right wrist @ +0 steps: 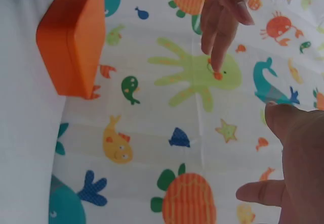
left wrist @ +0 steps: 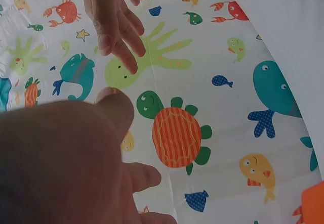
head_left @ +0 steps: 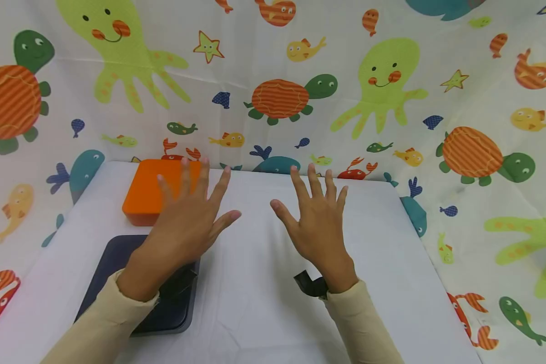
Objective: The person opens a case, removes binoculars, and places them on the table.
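Both hands are held up over the white table with fingers spread, and neither grips anything. In the head view the left hand [head_left: 184, 220] overlaps an orange box [head_left: 141, 194] at the table's back left. Its wrist crosses above a dark navy tray [head_left: 177, 323], hiding part of it. To the right, the right hand [head_left: 316, 227] has only the white tabletop [head_left: 255, 283] beneath it. The left wrist view shows the left hand [left wrist: 61, 158] large in front, the other hand beyond. From the right wrist, the right hand [right wrist: 309, 163] fills the lower right corner.
A white curtain [head_left: 255, 55] printed with turtles, octopuses and fish stands along the back and sides of the table. Dark straps [head_left: 311, 285] sit at the wrists by the beige sleeves [head_left: 364, 323].
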`<state>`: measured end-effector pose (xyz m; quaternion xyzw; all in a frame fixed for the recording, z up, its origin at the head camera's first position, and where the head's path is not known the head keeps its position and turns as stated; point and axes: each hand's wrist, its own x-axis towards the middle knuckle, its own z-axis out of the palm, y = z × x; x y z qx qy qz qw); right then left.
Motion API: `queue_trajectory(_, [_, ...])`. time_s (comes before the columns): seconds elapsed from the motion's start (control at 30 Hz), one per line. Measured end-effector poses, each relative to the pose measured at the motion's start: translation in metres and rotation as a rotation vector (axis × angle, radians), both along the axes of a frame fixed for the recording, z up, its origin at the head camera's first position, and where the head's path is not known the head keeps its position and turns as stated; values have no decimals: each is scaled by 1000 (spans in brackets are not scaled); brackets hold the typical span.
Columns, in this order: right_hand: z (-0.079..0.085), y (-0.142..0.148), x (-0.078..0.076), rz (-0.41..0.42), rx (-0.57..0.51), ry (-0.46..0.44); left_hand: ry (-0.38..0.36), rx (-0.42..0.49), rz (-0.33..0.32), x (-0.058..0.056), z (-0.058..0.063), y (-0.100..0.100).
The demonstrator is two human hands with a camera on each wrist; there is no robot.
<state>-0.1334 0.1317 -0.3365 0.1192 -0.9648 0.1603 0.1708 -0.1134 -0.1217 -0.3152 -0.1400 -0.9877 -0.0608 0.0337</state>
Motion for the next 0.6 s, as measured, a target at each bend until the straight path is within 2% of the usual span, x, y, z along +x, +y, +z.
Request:
queue_trajectory(0.3, [-9, -20, 5, 36, -15, -12, -14, 89, 45, 22, -12, -31])
queue_trajectory(0.5, [-17, -33, 8, 68, -34, -26, 84, 120, 49, 29, -27, -49])
queue_trajectory(0.6, [-22, -40, 10, 81, -61, -13, 132, 165, 52, 33, -35, -58])
